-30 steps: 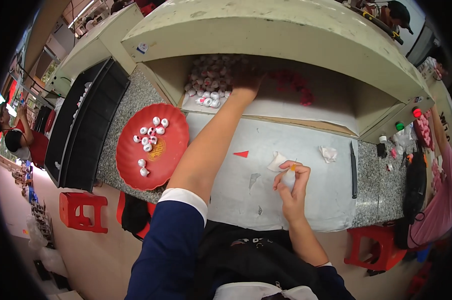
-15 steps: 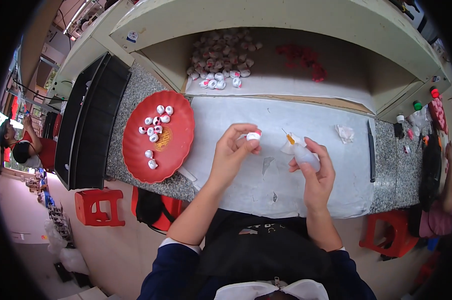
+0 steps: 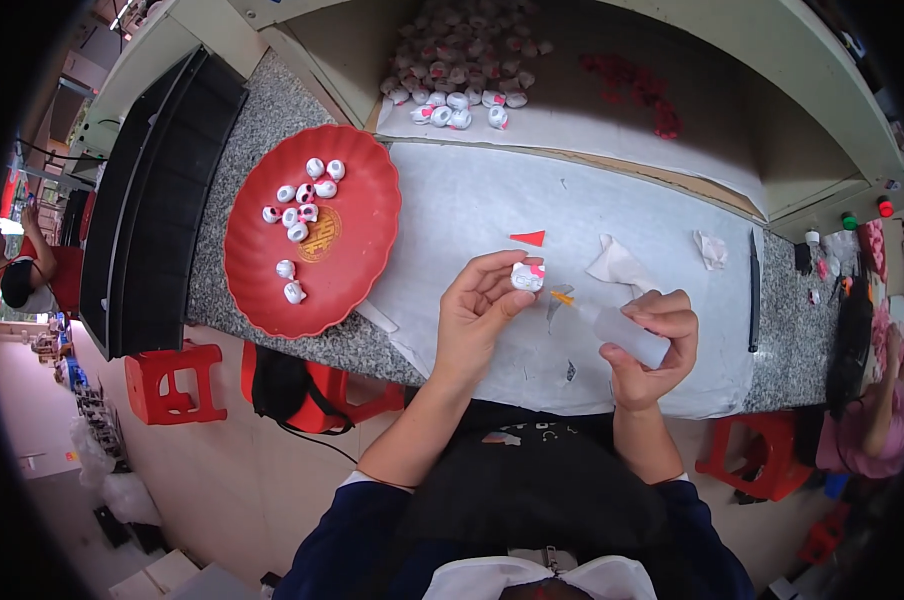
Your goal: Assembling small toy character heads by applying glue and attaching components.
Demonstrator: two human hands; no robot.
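Observation:
Between the fingertips of my left hand (image 3: pixel 474 318) is a small white doll head (image 3: pixel 527 277) with a pink bow. A translucent squeeze bottle (image 3: pixel 634 337) with an orange needle tip (image 3: pixel 563 298) is gripped in my right hand (image 3: pixel 662 345). The bottle lies tilted, its tip pointing left toward the head, with a small gap apparent between them. Just beyond my left hand, a red triangular piece (image 3: pixel 528 238) rests on the white paper (image 3: pixel 452 210). A crumpled white tissue (image 3: pixel 615 262) sits past the bottle.
At left, a red scalloped plate (image 3: pixel 367 250) holds several white heads, beside a black tray (image 3: pixel 157 210). More heads (image 3: pixel 457 75) and red pieces (image 3: pixel 637 85) fill a cubby. A black pen-like tool (image 3: pixel 754 290) and crumpled paper (image 3: pixel 710 250) lie at right. Co-workers sit both sides.
My right hand has turned the bottle so that its tip points left, near the head. The head in my left hand has turned to show its bow. The whole view has shifted somewhat.

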